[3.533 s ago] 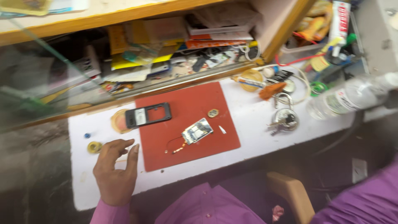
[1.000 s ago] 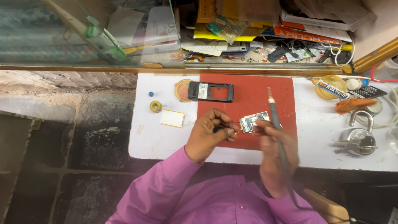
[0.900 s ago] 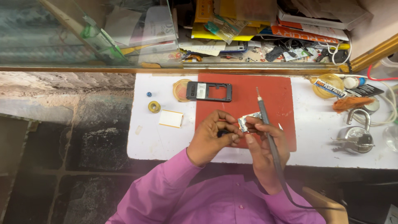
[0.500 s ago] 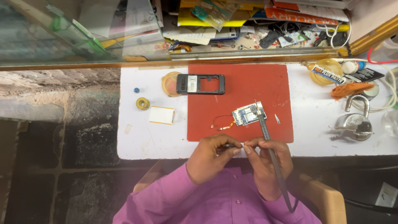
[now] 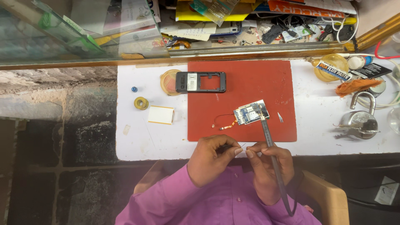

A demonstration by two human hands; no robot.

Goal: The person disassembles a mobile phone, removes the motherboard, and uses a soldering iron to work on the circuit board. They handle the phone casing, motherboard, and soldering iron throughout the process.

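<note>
Circuit board [image 5: 250, 113]: one, on red mat [image 5: 241, 89], soldering iron [image 5: 273, 160] tip touching its edge. My left hand [image 5: 210, 160] and right hand [image 5: 266, 166] meet at worktop [image 5: 316, 121] edge, fingertips pinching thin wire; right also grips iron. One phone frame [image 5: 201, 81], one padlock [image 5: 360, 121], one yellow tape roll [image 5: 141, 103]. Yellow flux tin [image 5: 333, 68] at right, contents unclear.

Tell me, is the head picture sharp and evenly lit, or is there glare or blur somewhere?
Head view: the circuit board on the red mat is sharp and evenly lit; the glass pane at upper left carries pale reflections that haze what lies behind; both hands, left hand and right hand, look crisp.
</note>
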